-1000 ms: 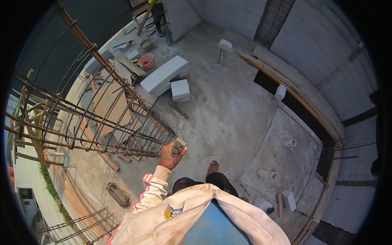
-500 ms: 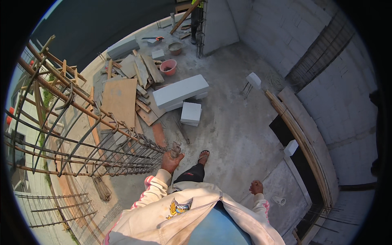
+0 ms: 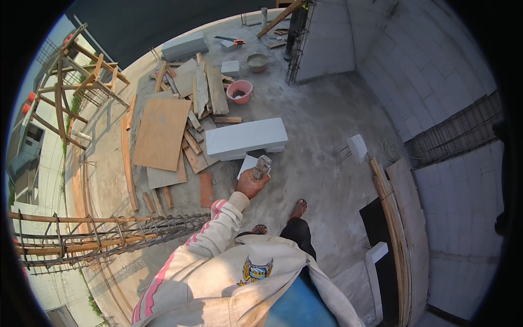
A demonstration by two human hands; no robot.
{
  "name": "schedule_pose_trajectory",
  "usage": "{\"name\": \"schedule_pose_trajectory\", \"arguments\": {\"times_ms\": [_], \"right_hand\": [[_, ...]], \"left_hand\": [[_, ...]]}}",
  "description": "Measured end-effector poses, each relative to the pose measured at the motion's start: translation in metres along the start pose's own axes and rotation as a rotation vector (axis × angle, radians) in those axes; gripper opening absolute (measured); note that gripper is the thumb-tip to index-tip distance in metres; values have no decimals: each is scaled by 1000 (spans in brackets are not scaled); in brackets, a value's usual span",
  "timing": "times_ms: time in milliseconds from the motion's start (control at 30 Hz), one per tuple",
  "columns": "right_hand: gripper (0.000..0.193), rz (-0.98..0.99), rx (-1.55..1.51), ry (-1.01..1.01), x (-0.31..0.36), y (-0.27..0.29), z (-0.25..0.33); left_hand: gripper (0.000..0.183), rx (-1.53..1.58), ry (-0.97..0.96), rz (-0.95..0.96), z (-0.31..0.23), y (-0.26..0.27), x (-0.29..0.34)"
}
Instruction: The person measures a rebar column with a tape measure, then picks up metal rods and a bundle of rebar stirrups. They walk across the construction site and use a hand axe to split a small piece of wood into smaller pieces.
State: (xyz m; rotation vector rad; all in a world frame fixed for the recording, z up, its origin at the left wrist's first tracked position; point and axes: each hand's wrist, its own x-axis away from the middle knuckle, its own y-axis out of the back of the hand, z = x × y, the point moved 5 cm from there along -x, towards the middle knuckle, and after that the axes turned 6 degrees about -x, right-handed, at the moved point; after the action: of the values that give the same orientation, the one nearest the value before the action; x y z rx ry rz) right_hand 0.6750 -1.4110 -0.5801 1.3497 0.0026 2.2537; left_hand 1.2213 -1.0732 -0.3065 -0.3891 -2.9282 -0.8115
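My left hand [image 3: 251, 184] is wrapped round a short, stubby, grey, cement-crusted object [image 3: 262, 167] whose kind I cannot make out. It points up and away from me, above the floor. Directly beyond it is a small white block [image 3: 247, 164], partly hidden by the hand. A long white block [image 3: 246, 137] lies just past that one, on top of another block. My right hand is out of view. To the left of my sleeve stretches a rebar cage [image 3: 114, 240].
Plywood sheets [image 3: 161, 132] and scrap boards are heaped at the left, near a pink basin [image 3: 239, 91], a mortar bowl [image 3: 257, 62] and an orange-handled saw [image 3: 237, 42]. A dark floor opening [image 3: 376, 220] edged by planks [image 3: 393, 234] is at the right. Another person's legs [image 3: 296, 30] stand far ahead.
My left hand has moved forward and right with the crusted object, away from the rebar cage. A step has brought a foot forward. My right hand has dropped out of view.
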Motion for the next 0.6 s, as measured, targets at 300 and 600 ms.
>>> {"name": "schedule_pose_trajectory", "arguments": {"times_ms": [300,600], "right_hand": [[7,-49,-42,-29,-141,150,235],[11,10,97,248,-309,181,581]], "left_hand": [[34,-55,34,-129,-42,-73,-112],[20,48,112,-429,-91,-94,-189]]}}
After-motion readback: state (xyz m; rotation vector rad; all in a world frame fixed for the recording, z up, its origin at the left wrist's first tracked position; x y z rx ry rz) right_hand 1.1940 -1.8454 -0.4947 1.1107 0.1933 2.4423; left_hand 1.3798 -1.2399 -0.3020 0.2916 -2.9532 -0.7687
